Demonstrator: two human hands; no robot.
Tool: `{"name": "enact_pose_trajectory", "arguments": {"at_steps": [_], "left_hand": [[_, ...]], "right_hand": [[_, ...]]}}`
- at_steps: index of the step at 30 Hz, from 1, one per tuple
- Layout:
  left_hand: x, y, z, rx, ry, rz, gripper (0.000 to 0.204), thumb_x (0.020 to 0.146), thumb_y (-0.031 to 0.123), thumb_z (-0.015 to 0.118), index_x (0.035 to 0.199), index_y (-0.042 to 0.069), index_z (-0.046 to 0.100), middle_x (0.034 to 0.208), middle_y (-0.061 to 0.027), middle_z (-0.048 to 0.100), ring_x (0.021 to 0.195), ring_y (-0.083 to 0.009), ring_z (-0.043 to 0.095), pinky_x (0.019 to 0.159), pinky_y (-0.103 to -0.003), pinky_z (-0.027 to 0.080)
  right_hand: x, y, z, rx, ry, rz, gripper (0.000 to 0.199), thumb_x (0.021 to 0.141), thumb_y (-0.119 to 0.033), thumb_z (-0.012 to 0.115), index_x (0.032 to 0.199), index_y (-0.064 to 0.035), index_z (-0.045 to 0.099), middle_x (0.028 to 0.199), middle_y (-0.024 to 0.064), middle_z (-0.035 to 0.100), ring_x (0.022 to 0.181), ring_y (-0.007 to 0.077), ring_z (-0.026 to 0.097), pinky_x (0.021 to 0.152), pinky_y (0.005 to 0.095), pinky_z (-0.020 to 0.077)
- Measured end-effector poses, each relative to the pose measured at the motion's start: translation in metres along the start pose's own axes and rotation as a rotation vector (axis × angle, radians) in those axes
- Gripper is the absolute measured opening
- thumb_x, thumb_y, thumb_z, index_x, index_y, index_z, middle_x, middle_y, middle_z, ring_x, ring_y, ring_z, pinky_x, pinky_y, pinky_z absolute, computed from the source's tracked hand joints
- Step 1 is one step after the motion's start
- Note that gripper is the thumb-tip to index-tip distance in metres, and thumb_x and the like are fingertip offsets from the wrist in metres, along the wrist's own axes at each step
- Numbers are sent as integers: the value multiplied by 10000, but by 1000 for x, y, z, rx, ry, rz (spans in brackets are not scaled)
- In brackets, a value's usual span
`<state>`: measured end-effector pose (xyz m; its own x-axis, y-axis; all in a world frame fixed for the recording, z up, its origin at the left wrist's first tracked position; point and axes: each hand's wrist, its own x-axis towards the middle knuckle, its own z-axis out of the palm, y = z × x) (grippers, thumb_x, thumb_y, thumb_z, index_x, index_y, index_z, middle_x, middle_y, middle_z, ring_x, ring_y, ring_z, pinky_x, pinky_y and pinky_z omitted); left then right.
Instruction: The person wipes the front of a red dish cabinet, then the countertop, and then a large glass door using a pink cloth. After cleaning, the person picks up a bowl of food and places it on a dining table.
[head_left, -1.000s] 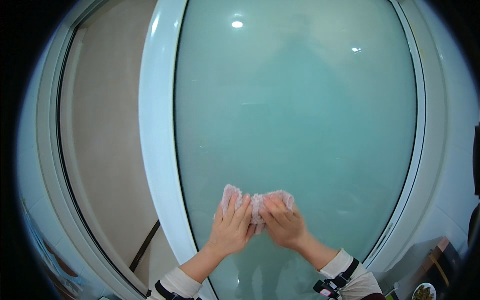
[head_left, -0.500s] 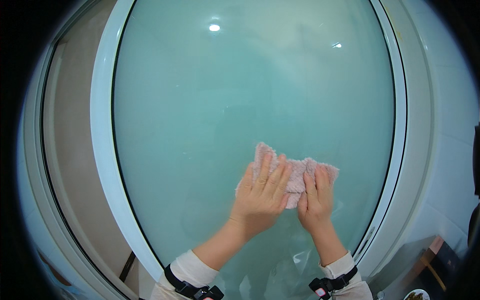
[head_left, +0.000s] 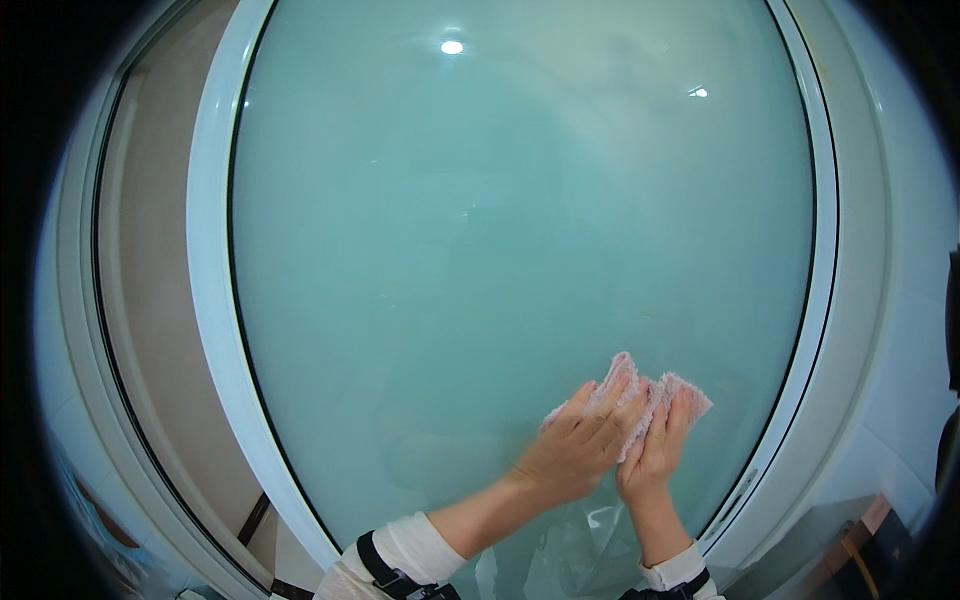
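A fluffy pale pink cloth (head_left: pixel 690 392) lies pressed against a frosted greenish glass panel (head_left: pixel 480 260), toward its lower right. My left hand (head_left: pixel 578 445) spreads over the cloth's left part, its fingers pointing up and to the right and holding the cloth to the glass. Close beside it, my right hand (head_left: pixel 655 455) grips the cloth's right part, with the fingers pointing up. Folds of the cloth stick out above and between the fingers; the rest is covered by my hands.
A white frame (head_left: pixel 210 250) with a dark inner seal surrounds the glass. Low on its right side sits a recessed handle (head_left: pixel 738 500). Pale wall tiles (head_left: pixel 910 370) run along the right. A dark box (head_left: pixel 880 545) stands at the lower right.
Both hands have slid the cloth down and to the right across the glass. The cloth looks more bunched, and my hands are closer together. The view has shifted slightly.
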<state>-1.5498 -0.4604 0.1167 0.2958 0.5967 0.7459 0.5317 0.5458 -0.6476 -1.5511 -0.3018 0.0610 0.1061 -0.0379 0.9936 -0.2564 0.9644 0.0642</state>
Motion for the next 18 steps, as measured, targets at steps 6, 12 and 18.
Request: {"name": "enact_pose_trajectory", "arguments": {"at_steps": [6,12,18], "left_hand": [[0,0,-1,-47,-11,-17,400,784,126,479,1148,-20,559,1298,-100,496,1237,-258,435,949,-401,353],[-3,1,5,-31,-67,-96,382,815,154,498,1167,14,549,1278,-71,507,1215,-245,446,947,-391,355],[-17,25,30,102,-175,-196,434,814,201,542,1219,49,515,1308,-51,468,1243,-237,397,963,-394,353]], "right_hand": [[-7,-8,-1,-1,-55,55,429,858,-84,403,1247,97,412,1339,322,335,1243,507,319,1025,567,262],[-6,-2,-1,23,-76,-14,443,829,-91,459,1230,96,432,1327,321,349,1215,517,345,1001,576,286],[-21,24,14,129,-129,-57,437,801,-43,484,1227,55,459,1308,311,378,1201,481,393,992,535,332]]}}
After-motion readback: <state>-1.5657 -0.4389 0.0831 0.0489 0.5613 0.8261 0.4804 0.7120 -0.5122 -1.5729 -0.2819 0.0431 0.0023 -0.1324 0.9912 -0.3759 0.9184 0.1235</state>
